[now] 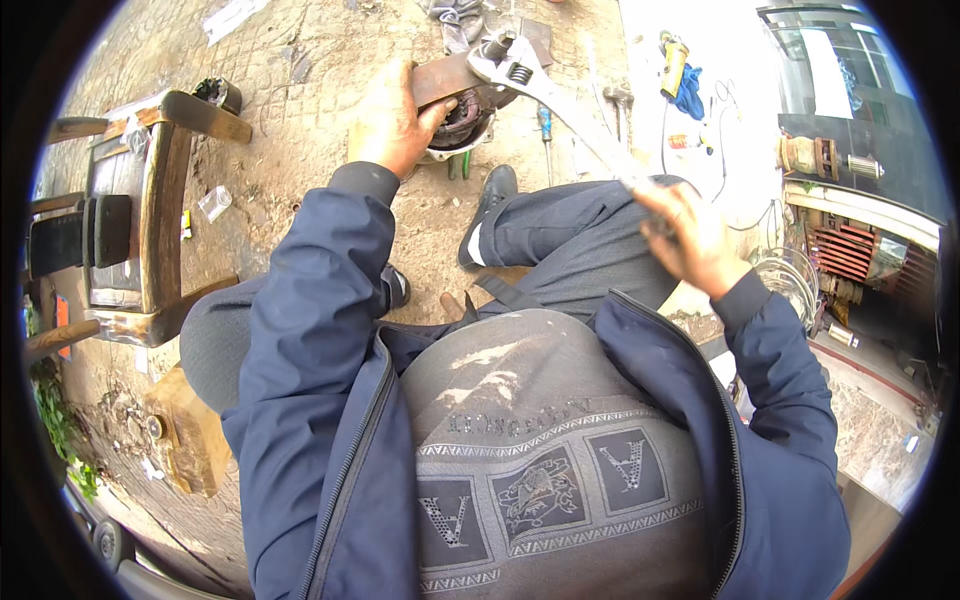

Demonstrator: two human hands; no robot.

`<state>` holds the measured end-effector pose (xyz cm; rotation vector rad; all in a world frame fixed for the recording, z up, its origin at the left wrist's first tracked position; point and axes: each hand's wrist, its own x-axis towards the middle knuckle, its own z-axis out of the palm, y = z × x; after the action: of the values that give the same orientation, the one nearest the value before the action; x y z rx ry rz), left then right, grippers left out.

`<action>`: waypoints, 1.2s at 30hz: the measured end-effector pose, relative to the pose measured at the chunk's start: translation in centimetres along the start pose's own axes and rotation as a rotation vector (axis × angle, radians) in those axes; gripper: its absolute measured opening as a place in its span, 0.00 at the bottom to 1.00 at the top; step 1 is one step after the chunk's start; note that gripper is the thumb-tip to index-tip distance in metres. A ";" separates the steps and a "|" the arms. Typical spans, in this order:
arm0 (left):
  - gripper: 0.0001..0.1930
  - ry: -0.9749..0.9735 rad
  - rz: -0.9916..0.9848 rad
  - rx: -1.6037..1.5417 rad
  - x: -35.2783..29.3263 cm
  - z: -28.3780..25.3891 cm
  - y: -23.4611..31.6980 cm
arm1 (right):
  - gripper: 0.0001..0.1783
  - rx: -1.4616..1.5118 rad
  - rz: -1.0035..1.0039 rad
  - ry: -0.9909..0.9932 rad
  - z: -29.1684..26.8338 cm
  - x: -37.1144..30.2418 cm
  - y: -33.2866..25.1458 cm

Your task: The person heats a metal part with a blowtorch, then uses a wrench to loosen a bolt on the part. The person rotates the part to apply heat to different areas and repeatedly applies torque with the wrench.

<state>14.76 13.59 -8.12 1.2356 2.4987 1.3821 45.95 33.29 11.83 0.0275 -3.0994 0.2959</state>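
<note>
My left hand (pixel 390 122) is closed around the near end of a flat brown metal bar (pixel 442 80), its thumb on the round motor part (pixel 462 125) with dark reddish windings below. My right hand (pixel 688 235) grips the handle end of a long silver adjustable wrench (pixel 585 122), near my right knee. The wrench slants up to the left, and its jaws sit around a dark bolt-like piece (pixel 497 45) by the bar's far end. How the bar and the motor part are joined is hidden.
A blue-handled screwdriver (pixel 545 122) and a hammer (pixel 620 100) lie right of the motor part. Farther right are a yellow cylindrical tool (pixel 673 68) and a blue cloth (pixel 688 92). Grey gloves (pixel 460 18) lie beyond. A wooden chair (pixel 165 215) stands left; machine parts (pixel 805 155) sit far right.
</note>
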 end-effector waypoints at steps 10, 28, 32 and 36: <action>0.30 -0.157 -0.039 -0.109 -0.1 -0.7 -0.5 | 0.27 0.119 -0.490 0.278 5.4 36.6 -10.2; 0.32 -0.074 -0.073 0.044 0.3 -0.8 1.2 | 0.31 0.094 -0.278 0.050 1.4 1.5 -2.6; 0.28 -0.118 -0.189 -0.092 -0.3 -1.1 1.8 | 0.09 0.140 -0.733 0.354 3.5 13.9 -7.9; 0.24 -0.195 0.075 0.129 0.0 -1.3 1.3 | 0.21 0.137 -0.573 0.142 4.0 31.5 -10.3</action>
<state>15.12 13.06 -6.44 1.4255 2.4634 1.0685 14.60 21.97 10.75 0.8342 -2.7647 0.4541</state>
